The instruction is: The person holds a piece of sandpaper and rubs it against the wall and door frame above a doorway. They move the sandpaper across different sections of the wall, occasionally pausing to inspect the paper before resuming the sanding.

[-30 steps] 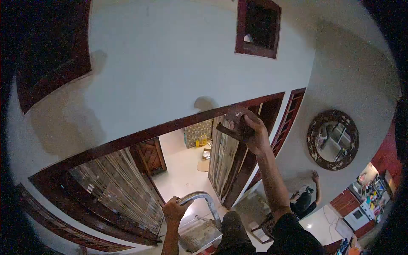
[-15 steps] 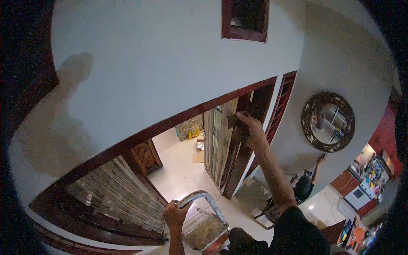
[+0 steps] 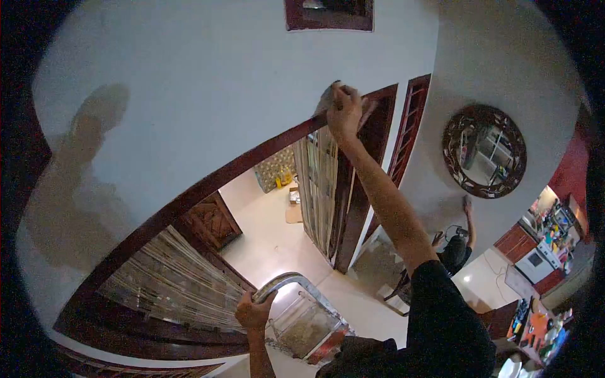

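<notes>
My left hand [image 3: 254, 311] is closed around the curved metal top rail [image 3: 283, 281] of a stepladder, whose dusty, stained step [image 3: 305, 334] shows below. My right hand [image 3: 344, 113] is raised to the pale wall [image 3: 208, 82] at the upper edge of the dark red door frame [image 3: 252, 155]. Its fingers are pinched on something small, and a greyish patch beside them could be that thing or a shadow. String curtains [image 3: 320, 189] hang in the doorway.
Another person [image 3: 455, 252] reaches up to the right-hand wall under a round mirror [image 3: 484, 151]. A carved wooden panel [image 3: 211, 220] stands beyond the doorway. A white stove [image 3: 535, 263] and a cluttered table [image 3: 539, 327] are at the right.
My right hand has risen from beside the curtain to the wall above the door frame. My left hand stays on the ladder rail. The view has shifted.
</notes>
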`<state>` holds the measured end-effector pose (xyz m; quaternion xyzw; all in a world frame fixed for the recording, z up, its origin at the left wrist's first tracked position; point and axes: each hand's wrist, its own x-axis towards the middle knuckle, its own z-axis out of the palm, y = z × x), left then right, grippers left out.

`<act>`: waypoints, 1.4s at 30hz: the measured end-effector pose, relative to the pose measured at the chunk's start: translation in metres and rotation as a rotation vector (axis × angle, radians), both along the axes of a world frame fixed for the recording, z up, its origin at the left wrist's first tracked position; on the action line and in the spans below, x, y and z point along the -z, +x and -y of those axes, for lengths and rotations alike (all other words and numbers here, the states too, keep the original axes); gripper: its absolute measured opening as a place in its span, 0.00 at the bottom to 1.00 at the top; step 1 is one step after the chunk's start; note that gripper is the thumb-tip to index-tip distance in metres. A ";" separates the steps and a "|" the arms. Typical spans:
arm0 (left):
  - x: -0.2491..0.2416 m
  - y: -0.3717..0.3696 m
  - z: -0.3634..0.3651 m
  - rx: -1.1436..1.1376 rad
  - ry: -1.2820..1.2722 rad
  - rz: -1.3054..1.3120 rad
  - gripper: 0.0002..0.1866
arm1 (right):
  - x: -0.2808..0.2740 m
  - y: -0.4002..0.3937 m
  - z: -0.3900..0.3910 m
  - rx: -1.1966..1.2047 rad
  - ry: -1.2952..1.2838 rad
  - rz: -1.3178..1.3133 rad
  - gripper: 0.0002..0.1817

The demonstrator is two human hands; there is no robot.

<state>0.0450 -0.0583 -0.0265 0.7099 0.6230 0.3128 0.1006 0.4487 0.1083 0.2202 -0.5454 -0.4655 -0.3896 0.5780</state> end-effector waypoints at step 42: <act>0.010 -0.009 0.003 -0.046 -0.007 -0.087 0.31 | 0.010 0.016 0.046 -0.394 -0.006 0.096 0.20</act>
